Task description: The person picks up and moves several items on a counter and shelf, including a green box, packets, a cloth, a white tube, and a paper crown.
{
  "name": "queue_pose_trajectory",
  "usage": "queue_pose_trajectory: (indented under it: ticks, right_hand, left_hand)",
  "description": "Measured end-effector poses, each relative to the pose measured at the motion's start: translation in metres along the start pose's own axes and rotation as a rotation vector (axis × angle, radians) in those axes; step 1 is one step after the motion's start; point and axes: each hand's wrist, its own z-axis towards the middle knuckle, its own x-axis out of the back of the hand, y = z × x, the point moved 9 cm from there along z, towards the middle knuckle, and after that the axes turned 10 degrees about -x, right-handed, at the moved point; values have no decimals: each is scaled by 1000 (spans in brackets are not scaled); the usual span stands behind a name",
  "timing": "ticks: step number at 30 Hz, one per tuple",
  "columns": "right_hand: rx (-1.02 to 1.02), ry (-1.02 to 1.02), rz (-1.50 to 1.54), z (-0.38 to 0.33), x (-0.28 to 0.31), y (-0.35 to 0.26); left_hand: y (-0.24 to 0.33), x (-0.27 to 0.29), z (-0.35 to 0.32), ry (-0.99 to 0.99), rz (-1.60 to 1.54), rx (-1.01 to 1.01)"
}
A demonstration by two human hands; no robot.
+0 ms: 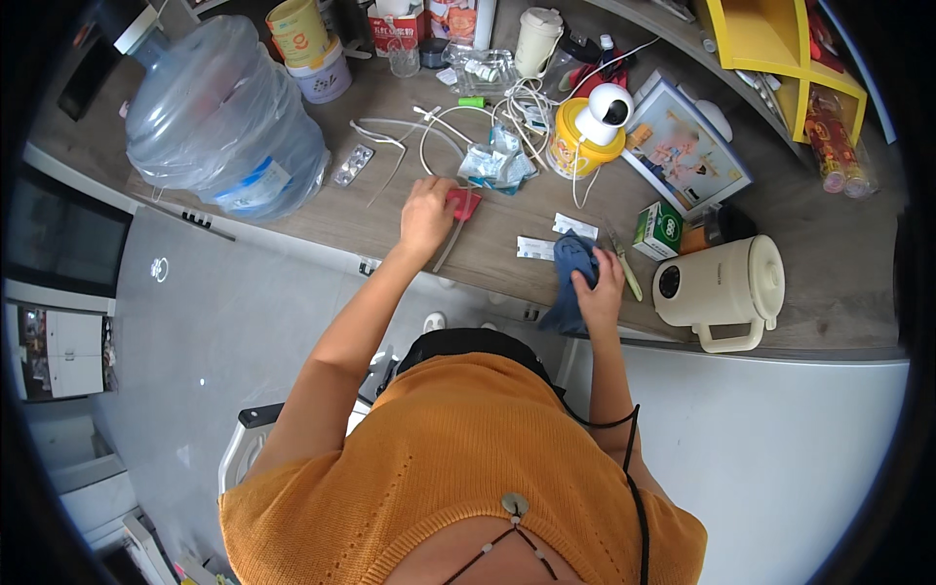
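Note:
My left hand rests at the desk's near part, fingers curled against a small flat red object; its exact kind is unclear. Beside it, a clear flexible tube runs down over the desk edge. At the right, my right hand grips a dark blue cloth that hangs partly over the front edge. Two small white packets lie left of the cloth. A knife with a pale green handle lies just right of my right hand.
A large clear water bottle lies at the left, near a blister pack. White cables and a crumpled blue-white wrapper spread behind. A cream electric kettle, green box, picture frame and small camera stand right.

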Motion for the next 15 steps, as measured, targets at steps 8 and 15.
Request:
queue_pose_trajectory:
  ticks: [8,15]
  right_hand:
    - [-25,-120,-98,-21,-22,6]
    - [5,-56,-62,-23,-23,10]
  left_hand:
    - [13,-49,41,-150,273,-313]
    - [32,-12,57,45,3,-299]
